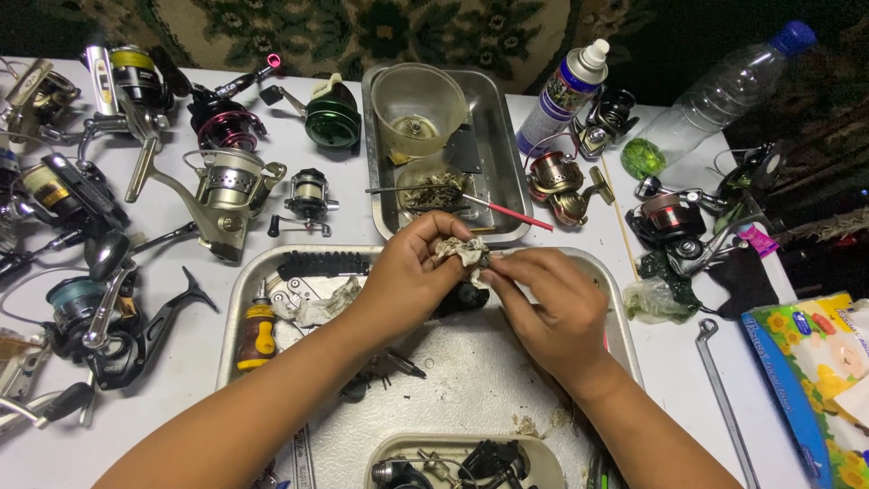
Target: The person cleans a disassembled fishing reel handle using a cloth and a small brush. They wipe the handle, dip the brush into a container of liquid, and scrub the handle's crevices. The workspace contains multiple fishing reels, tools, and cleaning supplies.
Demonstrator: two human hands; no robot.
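Wiping a small part with a crumpled tissue, both hands pinched on it.
My left hand (pixel 412 272) and right hand (pixel 552 303) fingers close on the grimy tissue (pixel 462 249) over the metal tray (pixel 593 272); the part inside, probably reel hardware, is hidden. I'd rotate it slowly, keeping it low above the tray.

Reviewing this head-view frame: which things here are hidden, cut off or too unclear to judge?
- Small part in the soiled tissue: wrapped by the tissue and covered by the left hand and right hand; its kind cannot be told.
- Bowl of dark parts: cut off by the bottom edge.
- Reels at far left: cropped by the left edge.
- Flowered packet: cut off by the right edge.
- Plastic cup contents: too small to identify.
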